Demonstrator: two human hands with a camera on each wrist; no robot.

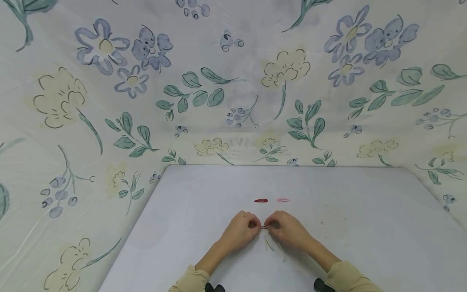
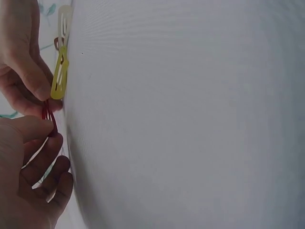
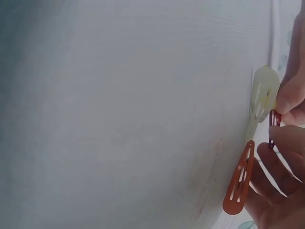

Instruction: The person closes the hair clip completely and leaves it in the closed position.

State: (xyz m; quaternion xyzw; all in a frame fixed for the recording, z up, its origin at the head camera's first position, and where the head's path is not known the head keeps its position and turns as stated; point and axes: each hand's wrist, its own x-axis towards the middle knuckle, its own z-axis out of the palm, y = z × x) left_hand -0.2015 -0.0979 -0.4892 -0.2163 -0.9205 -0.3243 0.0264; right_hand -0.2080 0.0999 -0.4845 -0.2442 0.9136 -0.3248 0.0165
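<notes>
A dark red snap hair clip (image 1: 263, 227) is held between the two hands, pinched at opposite ends. My left hand (image 1: 238, 232) grips one end between thumb and fingers, and my right hand (image 1: 290, 230) grips the other. In the left wrist view the red clip (image 2: 49, 117) spans the gap between both sets of fingertips; its ends are hidden by them. Close by are a yellow hair clip (image 2: 59, 78) and a pale hair clip (image 2: 64, 19). The right wrist view shows an orange-brown hair clip (image 3: 237, 186) beside the right hand (image 3: 279, 181).
Beyond the hands, a red hair clip (image 1: 260, 200) and a pink hair clip (image 1: 283, 200) lie side by side on the white table (image 1: 175, 202). Flower-patterned cloth (image 1: 233, 89) hangs behind the table's far edge.
</notes>
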